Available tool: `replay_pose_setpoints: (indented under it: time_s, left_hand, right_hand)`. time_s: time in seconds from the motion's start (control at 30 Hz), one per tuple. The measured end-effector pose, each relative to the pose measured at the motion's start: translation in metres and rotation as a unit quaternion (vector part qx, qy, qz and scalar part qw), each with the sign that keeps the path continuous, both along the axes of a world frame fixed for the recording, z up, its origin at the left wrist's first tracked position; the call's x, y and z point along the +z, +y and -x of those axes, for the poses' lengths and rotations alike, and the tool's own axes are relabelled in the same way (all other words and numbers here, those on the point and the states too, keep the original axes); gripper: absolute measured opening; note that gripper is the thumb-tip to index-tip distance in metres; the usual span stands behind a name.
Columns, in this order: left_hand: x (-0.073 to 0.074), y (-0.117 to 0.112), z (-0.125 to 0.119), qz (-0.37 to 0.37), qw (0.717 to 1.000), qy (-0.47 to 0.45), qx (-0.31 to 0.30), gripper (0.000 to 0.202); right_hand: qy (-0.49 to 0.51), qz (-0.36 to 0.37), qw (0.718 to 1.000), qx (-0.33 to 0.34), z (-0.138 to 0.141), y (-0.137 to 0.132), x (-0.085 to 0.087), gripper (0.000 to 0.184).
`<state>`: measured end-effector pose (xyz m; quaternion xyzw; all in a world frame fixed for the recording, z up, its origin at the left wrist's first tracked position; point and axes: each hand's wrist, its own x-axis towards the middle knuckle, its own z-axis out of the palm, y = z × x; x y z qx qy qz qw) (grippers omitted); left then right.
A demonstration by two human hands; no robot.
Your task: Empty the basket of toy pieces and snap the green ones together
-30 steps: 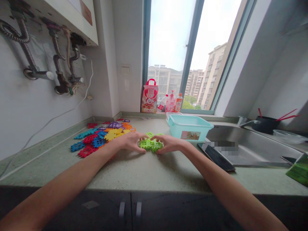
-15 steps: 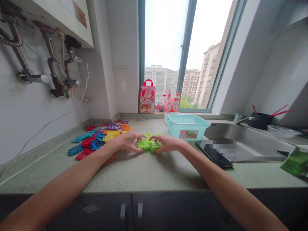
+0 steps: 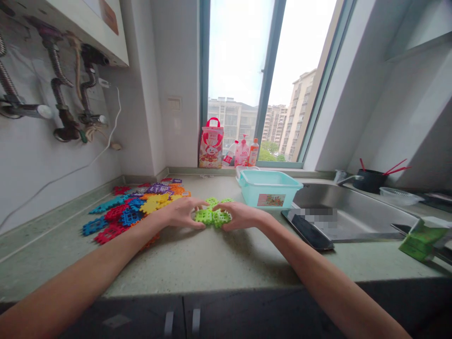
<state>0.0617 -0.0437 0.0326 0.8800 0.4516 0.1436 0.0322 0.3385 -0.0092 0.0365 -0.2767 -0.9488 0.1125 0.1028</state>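
A small heap of lime-green plastic grid tiles [image 3: 212,216] lies on the speckled counter [image 3: 212,259]. My left hand [image 3: 181,213] cups the heap from the left with curled fingers. My right hand [image 3: 237,215] cups it from the right, thumb and fingers closed against the tiles. Both hands press the green tiles together between them. To the left lies a spread of tiles in several colours [image 3: 136,212]: blue, red, yellow, orange, purple.
A turquoise plastic tub [image 3: 268,189] stands just behind the hands. A dark tablet [image 3: 306,229] lies at the steel sink's [image 3: 353,212] edge. A red bag [image 3: 211,149] and bottles [image 3: 243,153] sit on the window sill. A green box [image 3: 422,240] is at the right.
My hands have stayed closed around the green tiles. The view has shifted a little to the right, so everything sits further left in the picture.
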Motion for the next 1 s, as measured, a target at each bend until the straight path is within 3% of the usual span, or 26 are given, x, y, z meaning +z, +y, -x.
replay_pose_setpoints:
  time_s: [0.3, 0.67, 1.0]
  left_hand:
    - [-0.0034, 0.0022, 0.0034, 0.018, 1.0, -0.023, 0.009, 0.075]
    - [-0.0065, 0.0024, 0.0029, 0.0, 0.999, -0.035, 0.014, 0.07]
    - [-0.0053, 0.0009, 0.0014, -0.004, 0.999, -0.032, 0.022, 0.067]
  right_hand:
    - [0.02, 0.009, 1.0, 0.009, 0.0012, 0.0034, -0.0033, 0.065]
    - [0.044, 0.018, 0.999, -0.004, -0.0009, 0.0052, -0.0066, 0.08]
    - [0.046, 0.008, 0.999, 0.017, -0.0014, 0.0074, -0.0081, 0.078]
